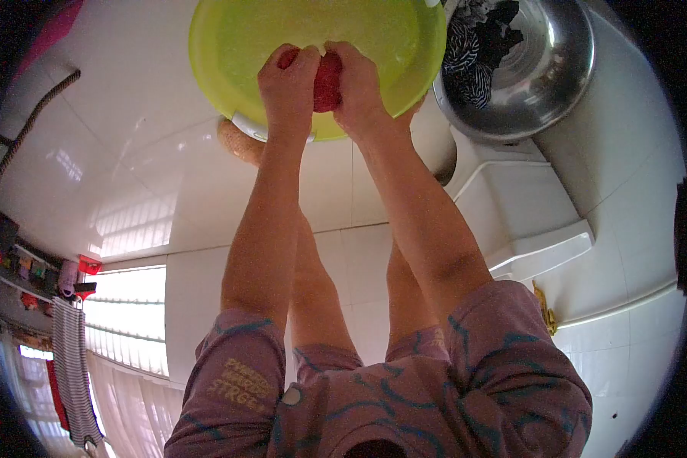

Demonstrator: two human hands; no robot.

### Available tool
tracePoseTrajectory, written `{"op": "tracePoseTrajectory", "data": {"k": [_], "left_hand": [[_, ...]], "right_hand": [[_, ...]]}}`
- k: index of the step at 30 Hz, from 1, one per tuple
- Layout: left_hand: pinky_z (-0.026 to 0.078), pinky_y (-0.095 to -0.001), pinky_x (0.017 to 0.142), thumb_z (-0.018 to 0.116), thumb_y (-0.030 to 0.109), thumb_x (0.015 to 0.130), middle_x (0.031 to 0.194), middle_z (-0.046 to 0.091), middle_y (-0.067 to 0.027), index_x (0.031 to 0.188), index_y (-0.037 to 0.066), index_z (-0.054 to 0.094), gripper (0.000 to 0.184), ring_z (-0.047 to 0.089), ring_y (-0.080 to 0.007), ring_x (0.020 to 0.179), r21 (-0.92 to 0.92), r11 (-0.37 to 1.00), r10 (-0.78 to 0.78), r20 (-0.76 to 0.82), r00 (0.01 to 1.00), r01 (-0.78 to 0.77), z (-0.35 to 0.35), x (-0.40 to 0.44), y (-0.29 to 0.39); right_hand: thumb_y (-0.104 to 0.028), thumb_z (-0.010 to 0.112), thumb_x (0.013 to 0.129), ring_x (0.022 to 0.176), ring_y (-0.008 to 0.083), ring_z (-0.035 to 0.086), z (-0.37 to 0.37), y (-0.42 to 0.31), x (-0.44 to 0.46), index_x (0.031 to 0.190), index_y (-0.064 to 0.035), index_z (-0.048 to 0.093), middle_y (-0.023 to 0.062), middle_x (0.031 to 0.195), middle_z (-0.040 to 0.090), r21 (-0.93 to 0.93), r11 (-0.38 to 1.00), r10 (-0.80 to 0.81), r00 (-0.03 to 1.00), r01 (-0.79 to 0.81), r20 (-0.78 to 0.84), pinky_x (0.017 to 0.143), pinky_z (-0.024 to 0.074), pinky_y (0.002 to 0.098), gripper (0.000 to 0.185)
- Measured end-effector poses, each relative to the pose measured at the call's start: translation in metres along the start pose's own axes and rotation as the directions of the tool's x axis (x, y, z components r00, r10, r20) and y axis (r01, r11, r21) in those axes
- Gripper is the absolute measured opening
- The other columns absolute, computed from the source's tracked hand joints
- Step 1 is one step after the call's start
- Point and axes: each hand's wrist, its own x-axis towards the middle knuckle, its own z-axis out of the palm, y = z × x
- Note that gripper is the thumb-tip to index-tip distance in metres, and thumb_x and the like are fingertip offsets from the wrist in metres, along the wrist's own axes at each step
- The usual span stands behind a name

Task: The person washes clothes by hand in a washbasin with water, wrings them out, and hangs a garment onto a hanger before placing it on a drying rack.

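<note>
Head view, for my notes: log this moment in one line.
left hand: grips red cloth | right hand: same | at: green basin

This looks like a home's washing area: glossy white tiles (160, 168) surround the lime-green plastic basin (225, 49), a stainless-steel basin (561, 65) of clothes (473, 61) sits just beside it, and well apart from it are a louvred window (126, 324), cluttered shelf (29, 267) and hanging striped cloth (70, 366).

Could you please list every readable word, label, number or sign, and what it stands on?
"STRGE", last letters uncertain: third line on the left sleeve.
Two lines above it: too blurred to read.
Pale print on the shorts: too small to read.
</note>
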Motion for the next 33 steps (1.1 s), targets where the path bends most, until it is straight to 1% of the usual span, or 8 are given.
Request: {"op": "tracePoseTrajectory", "data": {"k": [6, 9, 13, 16, 18, 21, 27, 33], "left_hand": [[0.050, -0.0313, 0.076, 0.064, 0.018, 0.083, 0.105, 0.059, -0.0085, 0.123, 0.006, 0.056, 0.042, 0.058, -0.0183, 0.089, -0.351, 0.913, -0.196, 0.064, 0.978, 0.206, -0.013, -0.007, -0.015], [0.051, -0.0345, 0.087, 0.063, 0.018, 0.087, 0.119, 0.054, -0.0099, 0.139, 0.008, 0.042, 0.056, 0.058, -0.0217, 0.104, -0.479, 0.705, -0.385, 0.362, 0.849, 0.523, -0.021, -0.020, -0.012], [0.051, -0.0352, 0.088, 0.061, 0.013, 0.086, 0.108, 0.059, -0.0101, 0.125, 0.004, 0.054, 0.041, 0.059, -0.0223, 0.101, -0.464, 0.675, -0.452, 0.355, 0.818, 0.574, -0.019, -0.052, 0.032], [0.050, -0.0333, 0.087, 0.059, 0.009, 0.086, 0.104, 0.061, -0.0109, 0.113, 0.001, 0.058, 0.028, 0.059, -0.0210, 0.096, -0.552, 0.789, -0.253, 0.109, 0.961, 0.270, -0.012, -0.063, 0.037], [0.052, -0.0337, 0.083, 0.065, 0.011, 0.081, 0.101, 0.063, -0.0102, 0.107, 0.004, 0.062, 0.027, 0.061, -0.0226, 0.093, -0.485, 0.869, -0.083, 0.045, 0.996, 0.094, -0.004, -0.079, 0.051], [0.049, -0.0360, 0.092, 0.062, 0.003, 0.081, 0.099, 0.065, -0.0088, 0.098, 0.004, 0.063, 0.017, 0.062, -0.0225, 0.096, -0.305, 0.938, 0.169, -0.006, 0.986, -0.163, 0.003, -0.124, 0.086], [0.039, -0.0475, 0.105, 0.060, -0.005, 0.069, 0.098, 0.067, -0.0081, 0.087, 0.006, 0.068, 0.023, 0.063, -0.0276, 0.101, 0.029, 0.535, 0.800, 0.303, 0.518, -0.844, -0.006, -0.166, 0.132], [0.045, -0.0463, 0.100, 0.067, 0.016, 0.078, 0.094, 0.070, -0.0115, 0.083, 0.010, 0.071, 0.009, 0.062, -0.0313, 0.106, -0.061, 0.486, 0.719, 0.594, 0.359, -0.872, -0.026, -0.204, 0.173]], "right_hand": [[-0.008, 0.065, 0.082, 0.094, 0.0213, 0.056, -0.003, -0.017, -0.039, 0.129, -0.0078, 0.048, 0.0125, 0.110, 0.054, -0.245, 0.951, -0.169, 0.981, 0.188, 0.095, 0.088, 0.0480, 0.0328, 0.050], [-0.009, 0.066, 0.081, 0.104, 0.0204, 0.053, -0.011, -0.019, -0.063, 0.129, -0.0117, 0.051, 0.0114, 0.113, 0.053, -0.424, 0.842, -0.245, 0.937, 0.333, 0.249, 0.093, 0.0438, 0.0333, 0.050], [-0.011, 0.067, 0.082, 0.110, 0.0220, 0.051, -0.016, -0.047, -0.086, 0.128, -0.0112, 0.051, 0.0109, 0.118, 0.051, -0.410, 0.851, -0.211, 0.929, 0.328, 0.305, 0.098, 0.0409, 0.0336, 0.049], [-0.016, 0.066, 0.087, 0.112, 0.0208, 0.051, -0.002, -0.067, -0.109, 0.129, -0.0093, 0.051, 0.0100, 0.119, 0.053, -0.704, 0.476, -0.498, 0.821, 0.528, 0.279, 0.098, 0.0417, 0.0327, 0.045], [-0.021, 0.063, 0.090, 0.113, 0.0208, 0.052, 0.018, -0.080, -0.124, 0.129, -0.0085, 0.051, 0.0095, 0.120, 0.053, -0.089, 0.953, -0.279, 0.954, 0.289, 0.110, 0.099, 0.0421, 0.0328, 0.043], [-0.025, 0.058, 0.094, 0.115, 0.0227, 0.053, 0.019, -0.083, -0.137, 0.132, -0.0090, 0.047, 0.0108, 0.129, 0.052, 0.432, 0.899, 0.009, 0.988, -0.075, 0.153, 0.101, 0.0432, 0.0352, 0.043], [-0.010, 0.052, 0.091, 0.120, 0.0270, 0.051, 0.026, -0.125, -0.189, 0.131, -0.0049, 0.048, 0.0160, 0.140, 0.044, 0.541, 0.841, -0.111, 0.982, 0.010, 0.154, 0.103, 0.0430, 0.0373, 0.041], [-0.030, 0.057, 0.095, 0.094, 0.0155, 0.058, -0.002, -0.134, -0.203, 0.126, -0.0012, 0.053, 0.0103, 0.104, 0.060, 0.420, 0.864, 0.130, 0.928, -0.279, 0.349, 0.082, 0.0491, 0.0249, 0.043]]}}
